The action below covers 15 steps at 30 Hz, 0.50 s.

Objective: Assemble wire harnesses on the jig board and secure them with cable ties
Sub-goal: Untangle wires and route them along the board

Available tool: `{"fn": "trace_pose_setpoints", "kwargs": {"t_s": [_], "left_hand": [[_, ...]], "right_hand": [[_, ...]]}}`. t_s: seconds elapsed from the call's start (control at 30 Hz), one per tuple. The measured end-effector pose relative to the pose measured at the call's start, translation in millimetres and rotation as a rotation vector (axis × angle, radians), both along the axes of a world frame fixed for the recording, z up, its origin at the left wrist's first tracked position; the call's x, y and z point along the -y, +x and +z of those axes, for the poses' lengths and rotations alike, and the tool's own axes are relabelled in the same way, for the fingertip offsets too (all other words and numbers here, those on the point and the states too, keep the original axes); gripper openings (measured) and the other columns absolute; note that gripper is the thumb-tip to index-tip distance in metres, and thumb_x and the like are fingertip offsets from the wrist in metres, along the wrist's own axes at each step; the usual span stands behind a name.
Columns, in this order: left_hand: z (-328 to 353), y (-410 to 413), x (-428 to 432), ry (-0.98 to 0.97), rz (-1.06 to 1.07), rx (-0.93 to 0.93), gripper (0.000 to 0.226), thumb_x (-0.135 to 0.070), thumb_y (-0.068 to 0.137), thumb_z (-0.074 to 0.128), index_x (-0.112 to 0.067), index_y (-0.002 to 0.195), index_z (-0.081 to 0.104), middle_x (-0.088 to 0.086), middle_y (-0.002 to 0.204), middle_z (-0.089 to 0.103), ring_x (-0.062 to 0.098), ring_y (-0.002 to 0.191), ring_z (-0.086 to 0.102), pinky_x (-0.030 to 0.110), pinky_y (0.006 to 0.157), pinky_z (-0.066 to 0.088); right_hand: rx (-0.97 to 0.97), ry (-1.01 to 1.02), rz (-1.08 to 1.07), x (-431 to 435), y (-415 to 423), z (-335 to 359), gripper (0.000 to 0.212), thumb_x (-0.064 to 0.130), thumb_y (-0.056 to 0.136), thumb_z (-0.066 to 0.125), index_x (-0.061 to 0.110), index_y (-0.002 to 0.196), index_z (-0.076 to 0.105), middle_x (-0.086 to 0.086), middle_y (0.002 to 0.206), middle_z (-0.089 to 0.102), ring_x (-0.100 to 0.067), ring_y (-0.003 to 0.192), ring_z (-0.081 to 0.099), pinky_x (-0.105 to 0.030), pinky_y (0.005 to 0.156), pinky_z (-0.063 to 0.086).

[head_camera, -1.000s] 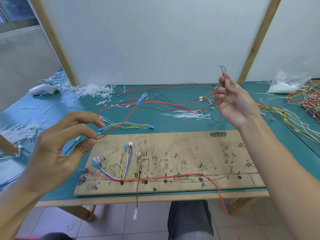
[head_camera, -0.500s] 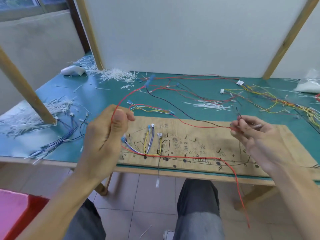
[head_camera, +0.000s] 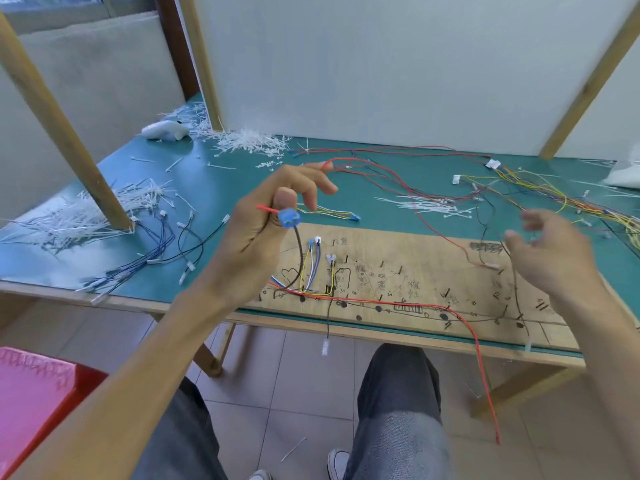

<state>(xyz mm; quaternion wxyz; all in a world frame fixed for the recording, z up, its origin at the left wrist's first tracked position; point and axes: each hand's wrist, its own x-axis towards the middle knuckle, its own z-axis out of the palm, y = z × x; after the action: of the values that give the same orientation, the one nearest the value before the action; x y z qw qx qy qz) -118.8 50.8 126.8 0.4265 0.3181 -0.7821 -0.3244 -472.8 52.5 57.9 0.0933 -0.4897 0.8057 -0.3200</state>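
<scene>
My left hand (head_camera: 266, 216) is raised above the left end of the wooden jig board (head_camera: 415, 275) and pinches a blue connector (head_camera: 289, 217) between thumb and forefinger. A red wire stub sticks out to its left and a brown wire (head_camera: 298, 258) hangs from it down to the board. My right hand (head_camera: 550, 251) hovers over the board's right end, blurred, fingers spread and holding nothing. Yellow, blue and white wires (head_camera: 317, 268) with small connectors stand on the board. A long red wire (head_camera: 464, 327) runs along its front and hangs off the table.
White cable ties lie in heaps at the left (head_camera: 104, 209), at the back (head_camera: 249, 142) and in the middle (head_camera: 429, 204) of the green table (head_camera: 221, 188). Loose wire bundles lie at the right (head_camera: 554, 195) and left (head_camera: 152, 251). A wooden post (head_camera: 59, 123) stands left. A red stool (head_camera: 38, 386) is below.
My left hand now pinches the blue connector instead of the red wire. My right hand has let go of the wire end and opened. The camera tilted further down and left.
</scene>
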Motion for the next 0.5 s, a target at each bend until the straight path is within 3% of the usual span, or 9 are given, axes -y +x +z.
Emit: {"fn": "trace_pose_setpoints", "kwargs": {"t_s": [0.07, 0.13, 0.2, 0.23, 0.33, 0.4, 0.43, 0.5], "left_hand": [[-3, -4, 7, -0.023, -0.063, 0.051, 0.118, -0.096, 0.068, 0.018, 0.013, 0.094, 0.056, 0.022, 0.117, 0.055, 0.029, 0.137, 0.043, 0.048, 0.124, 0.029], [-13, -5, 12, -0.046, -0.07, 0.065, 0.1, -0.092, 0.08, 0.016, -0.001, 0.082, 0.058, 0.02, 0.112, 0.058, 0.031, 0.133, 0.047, 0.05, 0.122, 0.032], [-28, -8, 9, -0.132, 0.028, 0.044, 0.071, -0.056, 0.103, 0.018, -0.001, 0.083, 0.059, 0.014, 0.114, 0.059, 0.032, 0.123, 0.05, 0.055, 0.111, 0.038], [-36, -8, 7, -0.17, 0.054, 0.007, 0.055, -0.04, 0.105, 0.021, -0.002, 0.093, 0.059, 0.005, 0.117, 0.056, 0.027, 0.117, 0.05, 0.051, 0.105, 0.042], [-44, -4, 2, -0.166, 0.039, -0.084, 0.023, -0.04, 0.111, 0.027, -0.033, 0.12, 0.047, -0.029, 0.118, 0.043, 0.003, 0.112, 0.046, 0.02, 0.103, 0.04], [-44, 2, 5, -0.189, 0.175, -0.025, 0.019, -0.05, 0.112, 0.028, -0.047, 0.118, 0.046, -0.018, 0.122, 0.039, 0.013, 0.125, 0.041, 0.024, 0.115, 0.03], [-42, 5, 5, -0.204, 0.282, -0.006, 0.017, -0.048, 0.111, 0.03, -0.051, 0.116, 0.046, -0.008, 0.122, 0.038, 0.017, 0.127, 0.04, 0.025, 0.116, 0.028], [-35, 12, -1, -0.162, 0.453, -0.067, 0.014, -0.043, 0.107, 0.039, -0.05, 0.113, 0.048, 0.002, 0.112, 0.04, 0.013, 0.114, 0.045, 0.02, 0.107, 0.035]], "right_hand": [[-0.126, -0.277, 0.063, -5, 24, 17, 0.038, 0.021, 0.104, 0.06, 0.009, 0.14, 0.061, -0.01, 0.137, 0.065, -0.034, 0.13, 0.055, -0.045, 0.115, 0.039], [-0.075, -0.499, 0.288, -14, 68, 41, 0.038, 0.038, 0.104, 0.058, 0.022, 0.138, 0.063, 0.01, 0.135, 0.065, -0.017, 0.13, 0.056, -0.033, 0.112, 0.04], [0.083, -0.394, 0.638, -19, 116, 64, 0.045, 0.061, 0.1, 0.054, 0.037, 0.137, 0.061, 0.025, 0.128, 0.068, 0.004, 0.126, 0.058, -0.025, 0.108, 0.041], [0.134, -0.267, 0.771, -18, 136, 74, 0.048, 0.07, 0.097, 0.053, 0.041, 0.133, 0.061, 0.026, 0.121, 0.072, 0.007, 0.121, 0.061, -0.027, 0.106, 0.044], [0.329, 0.019, 0.909, -4, 171, 89, 0.05, 0.074, 0.093, 0.058, 0.033, 0.119, 0.069, 0.012, 0.083, 0.077, -0.008, 0.084, 0.073, -0.036, 0.086, 0.056], [0.519, 0.062, 0.919, 5, 178, 86, 0.049, 0.061, 0.097, 0.063, 0.014, 0.105, 0.073, 0.009, 0.063, 0.056, -0.015, 0.06, 0.054, -0.035, 0.065, 0.045], [0.563, 0.054, 0.904, 8, 180, 82, 0.048, 0.054, 0.099, 0.065, 0.007, 0.098, 0.073, 0.008, 0.061, 0.046, -0.015, 0.057, 0.043, -0.033, 0.06, 0.037], [0.59, 0.02, 0.854, 9, 182, 71, 0.037, 0.042, 0.102, 0.067, 0.008, 0.086, 0.069, 0.005, 0.061, 0.036, -0.017, 0.059, 0.029, -0.032, 0.057, 0.025]]}}
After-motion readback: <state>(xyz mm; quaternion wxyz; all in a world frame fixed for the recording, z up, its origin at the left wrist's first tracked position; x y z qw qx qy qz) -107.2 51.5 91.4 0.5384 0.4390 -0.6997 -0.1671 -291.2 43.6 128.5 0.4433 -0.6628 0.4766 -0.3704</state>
